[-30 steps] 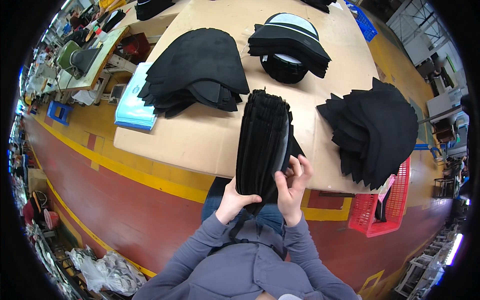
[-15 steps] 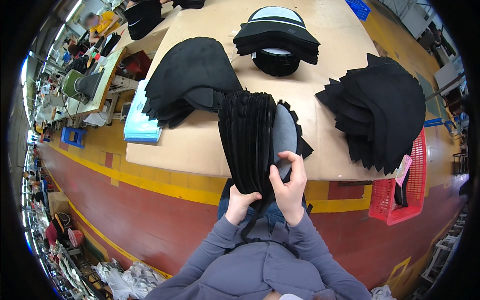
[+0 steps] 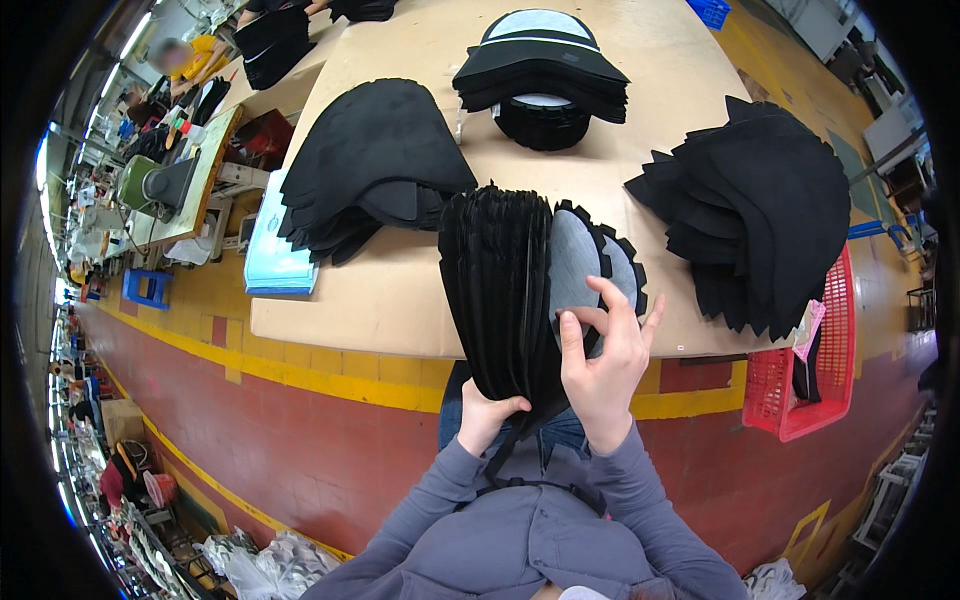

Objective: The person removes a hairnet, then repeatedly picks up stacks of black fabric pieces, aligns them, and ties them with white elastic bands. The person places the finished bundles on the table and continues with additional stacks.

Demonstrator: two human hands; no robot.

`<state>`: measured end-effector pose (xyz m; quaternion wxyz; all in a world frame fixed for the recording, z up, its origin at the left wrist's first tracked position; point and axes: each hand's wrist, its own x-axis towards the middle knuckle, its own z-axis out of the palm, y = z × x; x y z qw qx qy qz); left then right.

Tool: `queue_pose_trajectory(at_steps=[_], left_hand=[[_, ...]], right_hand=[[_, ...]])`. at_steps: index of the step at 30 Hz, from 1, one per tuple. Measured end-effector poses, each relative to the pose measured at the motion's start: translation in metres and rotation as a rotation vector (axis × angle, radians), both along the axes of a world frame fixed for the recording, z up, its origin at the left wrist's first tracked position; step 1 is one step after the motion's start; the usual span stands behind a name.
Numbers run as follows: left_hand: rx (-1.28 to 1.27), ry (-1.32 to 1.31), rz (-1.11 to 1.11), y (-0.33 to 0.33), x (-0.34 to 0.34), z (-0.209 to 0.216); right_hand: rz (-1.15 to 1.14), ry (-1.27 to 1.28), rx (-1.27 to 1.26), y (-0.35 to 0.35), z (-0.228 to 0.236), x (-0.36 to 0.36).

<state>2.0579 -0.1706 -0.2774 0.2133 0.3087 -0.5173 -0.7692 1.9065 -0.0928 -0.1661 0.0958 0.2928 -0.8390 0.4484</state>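
A thick bundle of black fabric pieces (image 3: 495, 290) stands on edge at the table's front, its layers packed together. My left hand (image 3: 488, 415) is closed around its lower end, thumb on the near side. At the bundle's right, two pieces with grey inner faces and notched black rims fan apart; the nearer grey-faced piece (image 3: 573, 260) leans against the bundle. My right hand (image 3: 608, 370) pinches at the edge of this piece between thumb and forefinger, the other fingers raised. The fingertips partly cover the fabric there.
On the brown-covered table (image 3: 380, 318) lie a black pile (image 3: 380, 150) to the left, another black pile (image 3: 765, 210) to the right and a stack with a white band (image 3: 540, 70) at the back. A red basket (image 3: 800, 390) stands beside the right corner. Co-workers sit far left.
My right hand has shifted right and its outer fingers have spread. A second grey-faced piece now shows beside the first. My left hand keeps its grip on the bundle.
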Motion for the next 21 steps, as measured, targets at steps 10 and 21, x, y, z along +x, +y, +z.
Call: queue_pose_trajectory(at_steps=[10,21], left_hand=[[-0.159,-0.088,-0.051,0.002,0.003,-0.004],[-0.116,-0.137,-0.05,0.001,0.003,-0.007]], right_hand=[[-0.025,-0.052,-0.04,-0.002,0.016,-0.008],[0.035,0.086,0.046,-0.004,0.012,-0.006]])
